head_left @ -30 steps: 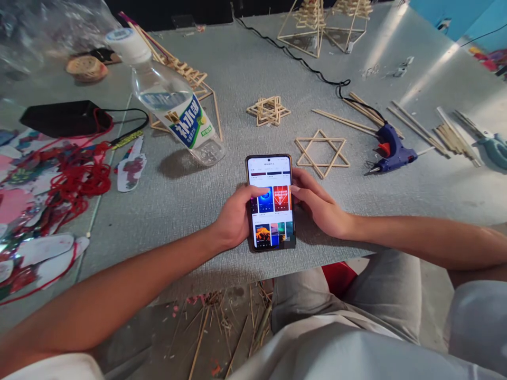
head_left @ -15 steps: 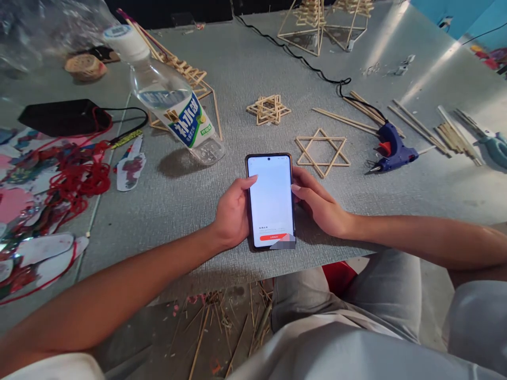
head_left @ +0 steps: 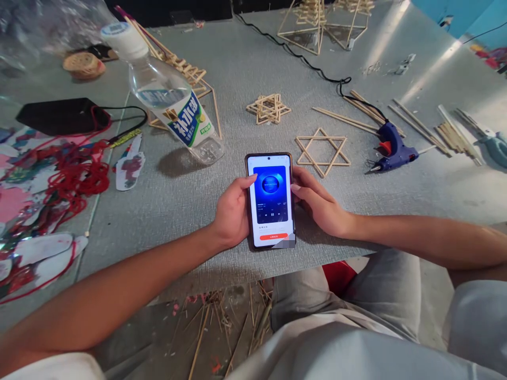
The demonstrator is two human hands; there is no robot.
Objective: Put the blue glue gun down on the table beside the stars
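Observation:
A smartphone (head_left: 271,232) is held upright between both hands above the near part of the table. Its lit screen shows a dark blue panel with playback symbols and an orange button below. My left hand (head_left: 233,214) grips the phone's left edge, thumb resting at the screen's upper left. Along the right edge, my right hand (head_left: 322,206) is closed on the phone, with its thumb at the side and the other fingers partly behind it. Just beyond lie a flat six-pointed star of sticks (head_left: 322,138) and a smaller layered stick star (head_left: 268,109).
A plastic bottle (head_left: 186,116) stands left of the phone. On the right lie a blue glue gun (head_left: 392,150), loose sticks (head_left: 420,126) and scissors (head_left: 493,142). Red cord (head_left: 85,177) and cut-outs cover the left side. Stick frames (head_left: 304,34) stand at the back.
The phone's screen has gone from a mostly blank white page to one with a dark blue player panel. Both hands keep the same hold.

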